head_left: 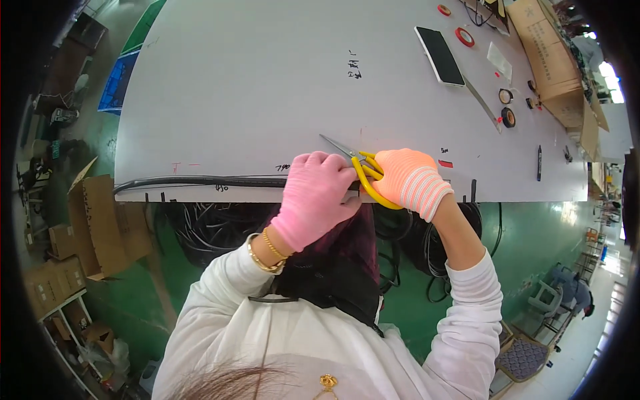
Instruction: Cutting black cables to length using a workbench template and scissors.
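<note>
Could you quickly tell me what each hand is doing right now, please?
Left hand: closed on the black cable bundle.
Right hand: closed on the yellow-handled scissors.

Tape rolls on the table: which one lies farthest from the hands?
The small red roll at the far table edge; the larger red roll and two black rolls lie closer.

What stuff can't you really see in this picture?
- Head view: the spot where the black cable bundle meets the left hand is hidden under the pink glove.
- The yellow scissors: their handles are partly covered by the right hand, so its grip is unclear.
- Small rolls of tape far up the white table are too tiny for detail.
</note>
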A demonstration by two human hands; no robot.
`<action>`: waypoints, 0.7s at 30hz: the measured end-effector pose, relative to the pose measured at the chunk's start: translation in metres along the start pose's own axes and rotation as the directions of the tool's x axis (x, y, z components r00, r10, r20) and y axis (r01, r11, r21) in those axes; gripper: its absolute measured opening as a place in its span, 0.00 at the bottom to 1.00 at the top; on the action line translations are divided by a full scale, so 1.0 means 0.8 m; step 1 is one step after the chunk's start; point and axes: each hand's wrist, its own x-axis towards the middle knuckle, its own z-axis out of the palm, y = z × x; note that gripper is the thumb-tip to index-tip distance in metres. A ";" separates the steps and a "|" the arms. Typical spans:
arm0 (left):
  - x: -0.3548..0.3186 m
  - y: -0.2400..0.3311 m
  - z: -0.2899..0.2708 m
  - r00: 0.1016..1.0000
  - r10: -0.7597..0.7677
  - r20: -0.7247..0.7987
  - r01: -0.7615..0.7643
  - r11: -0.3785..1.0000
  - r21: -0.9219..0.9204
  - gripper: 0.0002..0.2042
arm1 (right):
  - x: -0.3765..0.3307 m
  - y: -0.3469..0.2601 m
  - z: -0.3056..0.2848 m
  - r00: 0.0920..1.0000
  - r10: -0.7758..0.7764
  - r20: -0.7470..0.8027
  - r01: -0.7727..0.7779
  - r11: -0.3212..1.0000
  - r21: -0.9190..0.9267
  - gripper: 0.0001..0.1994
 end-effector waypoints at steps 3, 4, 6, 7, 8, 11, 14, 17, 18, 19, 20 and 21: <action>0.009 0.008 0.013 0.995 -0.053 0.085 0.045 0.994 0.097 0.14 | -0.001 0.003 0.001 1.000 -0.018 -0.003 0.018 1.000 0.008 0.23; 0.009 0.008 0.013 0.994 -0.064 0.091 0.053 0.992 0.112 0.14 | 0.000 0.004 0.001 1.000 -0.025 0.003 0.025 1.000 0.005 0.23; 0.010 0.008 0.014 0.992 -0.074 0.101 0.060 0.989 0.136 0.14 | 0.002 0.007 0.004 0.999 -0.040 -0.010 0.040 0.999 0.020 0.23; 0.011 0.009 0.015 0.992 -0.079 0.102 0.064 0.988 0.144 0.14 | 0.002 0.008 0.005 0.999 -0.047 -0.020 0.047 0.999 0.025 0.23; 0.012 0.010 0.016 0.991 -0.084 0.103 0.068 0.986 0.151 0.13 | 0.002 0.010 0.006 0.999 -0.048 -0.022 0.048 0.998 0.031 0.23; 0.010 0.007 0.019 0.995 -0.053 0.082 0.038 0.983 0.177 0.14 | 0.002 0.012 0.009 0.998 -0.058 -0.036 0.060 0.997 0.045 0.23; 0.009 0.003 0.026 0.995 -0.064 0.075 0.053 0.987 0.151 0.14 | 0.000 0.016 0.012 0.994 -0.080 -0.071 0.084 0.995 0.058 0.22; 0.011 0.002 0.033 0.999 -0.034 0.032 0.029 0.989 0.144 0.11 | -0.004 0.028 0.025 0.988 -0.082 -0.128 0.099 0.986 0.133 0.23; 0.013 0.001 0.034 0.999 -0.027 0.029 0.023 0.989 0.146 0.11 | -0.005 0.034 0.034 0.973 -0.095 -0.208 0.135 0.973 0.186 0.22; 0.014 0.001 0.035 0.998 -0.027 0.053 0.020 0.990 0.139 0.12 | -0.008 0.039 0.041 0.953 -0.105 -0.285 0.177 0.955 0.238 0.22; 0.015 0.001 0.036 0.997 -0.025 0.076 0.015 0.991 0.130 0.12 | -0.011 0.043 0.046 0.951 -0.102 -0.290 0.176 0.954 0.241 0.22; 0.017 0.001 0.036 0.997 -0.017 0.076 0.007 0.991 0.132 0.12 | -0.015 0.048 0.049 0.931 -0.096 -0.352 0.217 0.922 0.320 0.21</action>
